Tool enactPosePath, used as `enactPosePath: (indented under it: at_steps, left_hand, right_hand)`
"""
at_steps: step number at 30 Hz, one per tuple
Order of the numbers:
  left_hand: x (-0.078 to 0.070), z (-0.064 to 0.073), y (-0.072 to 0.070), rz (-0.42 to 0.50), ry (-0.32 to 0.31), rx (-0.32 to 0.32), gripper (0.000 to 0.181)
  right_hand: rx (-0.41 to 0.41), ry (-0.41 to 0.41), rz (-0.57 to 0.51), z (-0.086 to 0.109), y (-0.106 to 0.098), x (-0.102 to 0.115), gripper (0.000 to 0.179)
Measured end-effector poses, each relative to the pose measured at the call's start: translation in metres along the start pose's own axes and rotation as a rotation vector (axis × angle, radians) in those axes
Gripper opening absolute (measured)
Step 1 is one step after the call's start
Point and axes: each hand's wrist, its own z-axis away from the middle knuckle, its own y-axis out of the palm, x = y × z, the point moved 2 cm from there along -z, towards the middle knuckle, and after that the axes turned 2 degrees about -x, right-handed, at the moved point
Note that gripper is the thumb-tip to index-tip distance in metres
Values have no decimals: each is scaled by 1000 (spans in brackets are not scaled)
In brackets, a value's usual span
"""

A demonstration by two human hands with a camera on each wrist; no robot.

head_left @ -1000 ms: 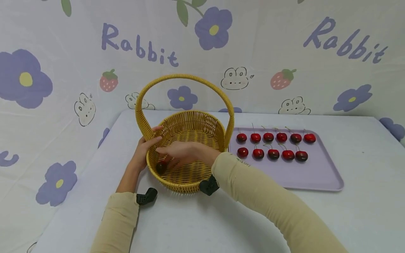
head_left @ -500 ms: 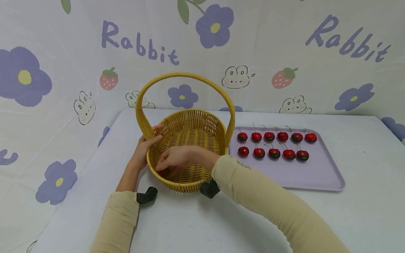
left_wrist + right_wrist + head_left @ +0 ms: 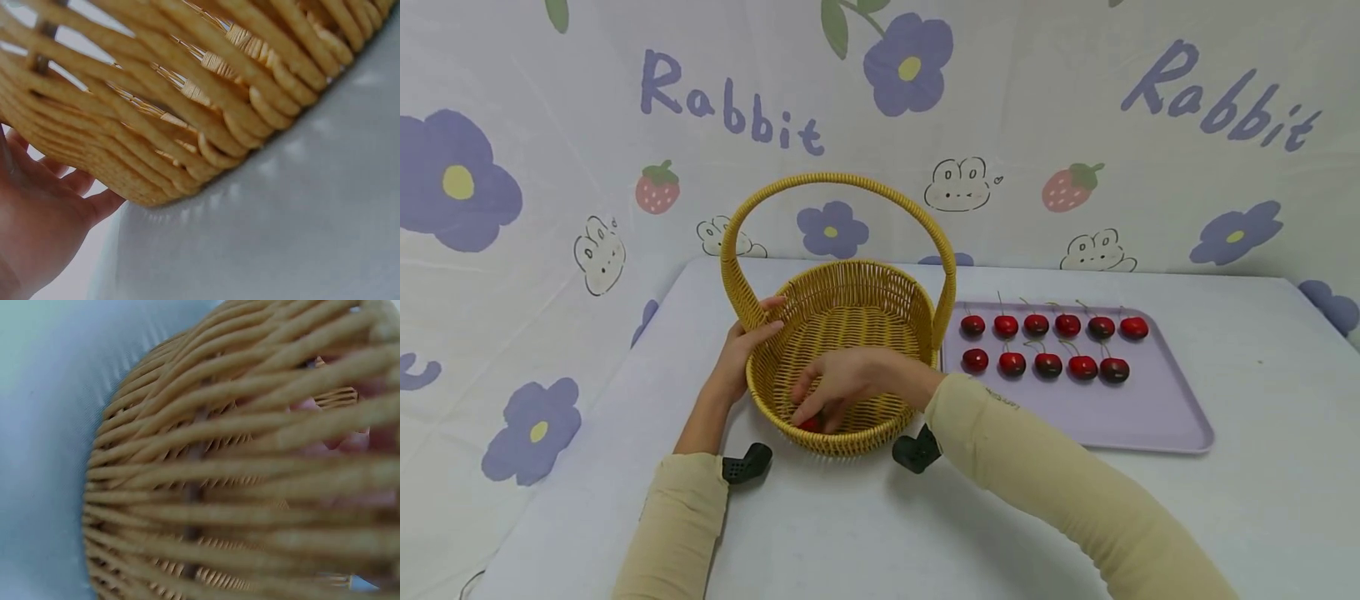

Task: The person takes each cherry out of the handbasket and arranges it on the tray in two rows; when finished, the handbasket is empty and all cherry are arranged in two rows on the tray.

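Note:
A yellow woven basket point(image 3: 850, 443) with a tall arched handle stands on the table. My left hand point(image 3: 734, 354) holds its left side, fingers lying over the rim by the handle's foot; in the left wrist view, that hand point(image 3: 44, 209) sits against the outer weave. My right hand point(image 3: 842, 382) reaches down inside, near the front wall. Thumb and fingers are around a red cherry point(image 3: 809, 424), which is partly hidden by them. From the right wrist, the basket's weave point(image 3: 250, 475) covers most of the view, with bits of the hand showing through gaps.
To the right of the basket, a pale purple tray point(image 3: 1135, 421) bears two rows of cherries point(image 3: 1047, 365) with stems. A black wrist device point(image 3: 747, 464) sits by the left cuff, another point(image 3: 916, 451) by the right. A printed cloth point(image 3: 1000, 100) hangs behind the table.
My right hand has shifted from the basket's left side toward its front wall, and the cherry has moved with it. My left hand stays in place on the basket.

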Motion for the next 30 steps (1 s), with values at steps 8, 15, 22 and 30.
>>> enactPosePath:
  at_steps: [8, 15, 22, 30]
  left_hand:
    - [-2, 0, 1, -2, 1, -6, 48]
    - [-3, 2, 3, 6, -13, -6, 48]
    - [-3, 2, 3, 7, -16, -4, 49]
    - [-2, 1, 2, -8, -13, -4, 49]
  right_hand:
    - [80, -26, 45, 9, -8, -8, 19]
    - [72, -48, 64, 16, -17, -13, 25]
    - [28, -134, 23, 33, -28, -11, 27]
    - [-34, -259, 64, 60, -35, -6, 27]
